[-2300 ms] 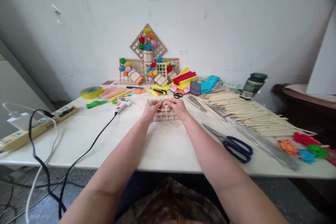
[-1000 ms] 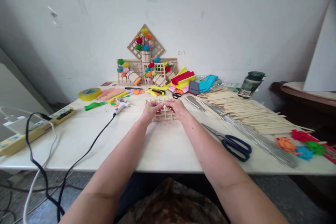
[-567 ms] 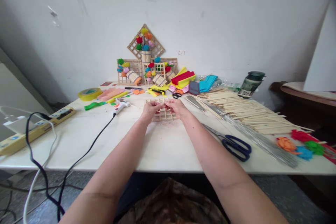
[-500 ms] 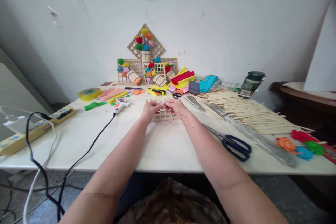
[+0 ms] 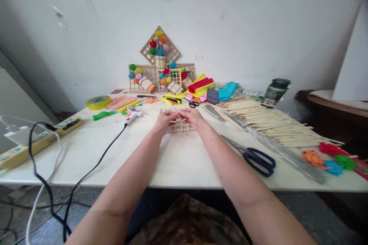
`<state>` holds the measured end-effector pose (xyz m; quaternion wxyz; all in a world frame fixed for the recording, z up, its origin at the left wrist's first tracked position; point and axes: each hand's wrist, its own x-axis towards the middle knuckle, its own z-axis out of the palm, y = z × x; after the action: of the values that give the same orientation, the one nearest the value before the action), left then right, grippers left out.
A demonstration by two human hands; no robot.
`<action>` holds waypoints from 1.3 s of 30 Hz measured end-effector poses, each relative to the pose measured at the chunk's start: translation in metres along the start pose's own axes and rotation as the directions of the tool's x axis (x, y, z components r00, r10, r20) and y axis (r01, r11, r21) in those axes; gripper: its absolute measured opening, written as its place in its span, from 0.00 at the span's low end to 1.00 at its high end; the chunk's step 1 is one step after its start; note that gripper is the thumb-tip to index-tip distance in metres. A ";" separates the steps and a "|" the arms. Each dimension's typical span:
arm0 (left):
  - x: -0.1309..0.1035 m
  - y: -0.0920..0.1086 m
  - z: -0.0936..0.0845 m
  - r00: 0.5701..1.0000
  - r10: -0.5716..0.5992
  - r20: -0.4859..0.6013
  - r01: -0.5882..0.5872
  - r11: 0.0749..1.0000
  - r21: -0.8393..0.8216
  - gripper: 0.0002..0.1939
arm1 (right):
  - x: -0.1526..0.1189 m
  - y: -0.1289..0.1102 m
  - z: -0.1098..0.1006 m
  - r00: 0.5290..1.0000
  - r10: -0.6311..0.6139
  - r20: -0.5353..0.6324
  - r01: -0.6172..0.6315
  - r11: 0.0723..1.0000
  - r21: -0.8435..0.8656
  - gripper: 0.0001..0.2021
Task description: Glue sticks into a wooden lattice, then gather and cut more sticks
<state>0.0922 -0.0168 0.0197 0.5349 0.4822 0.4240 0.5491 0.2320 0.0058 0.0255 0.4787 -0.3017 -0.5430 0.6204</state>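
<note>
A small lattice of pale wooden sticks [image 5: 181, 127] is at the middle of the table, partly covered by both hands. My left hand [image 5: 166, 119] is closed over its left part, thumb and fingers pinched. From the other side my right hand [image 5: 191, 118] is closed in the same way, and the fingertips of both hands meet over the lattice. Whatever lies in the pinches is too small and hidden to make out. A white glue gun [image 5: 133, 116] with a black cord lies left of my left hand.
Large scissors [image 5: 258, 160], metal wires [image 5: 281, 153] and many wooden sticks [image 5: 270, 118] lie right. A power strip [image 5: 67, 125] and yellow tape roll [image 5: 99, 102] are left. Behind stand finished lattices with paper flowers [image 5: 160, 46], coloured paper [image 5: 201, 84] and a dark-lidded jar [image 5: 276, 92].
Both hands stay over the lattice with barely any movement. My fingers have shifted very slightly; the other things on the table lie as before.
</note>
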 end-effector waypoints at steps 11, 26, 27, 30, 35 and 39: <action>0.001 -0.002 0.000 0.962 -0.069 0.265 0.142 0.953 -0.269 0.12 | 0.000 0.002 0.003 0.989 -0.112 0.096 0.106 0.992 0.067 0.14; 0.002 -0.002 0.009 0.977 -0.052 0.207 0.124 0.927 -0.353 0.09 | -0.001 0.001 0.010 0.983 -0.182 0.027 0.180 0.982 0.058 0.11; 0.002 -0.001 0.009 0.976 -0.060 0.211 0.132 0.927 -0.350 0.09 | -0.002 -0.001 0.008 0.979 -0.198 0.055 0.197 0.980 0.020 0.11; 0.000 0.001 0.008 0.974 -0.075 0.215 0.147 0.930 -0.338 0.10 | -0.004 -0.007 0.001 0.966 -0.208 0.155 0.218 0.975 -0.048 0.12; -0.003 0.006 0.003 0.968 -0.107 0.229 0.168 0.950 -0.264 0.13 | -0.007 -0.015 -0.011 0.952 -0.173 0.254 0.226 0.954 -0.196 0.12; -0.004 0.009 -0.002 0.963 -0.129 0.235 0.164 0.977 -0.136 0.16 | -0.007 -0.017 -0.015 0.951 -0.141 0.276 0.223 0.931 -0.291 0.11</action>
<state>0.0884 -0.0208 0.0276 0.6544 0.4656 0.3514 0.4811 0.2526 0.0042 0.0378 0.4073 -0.2423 -0.7177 0.5102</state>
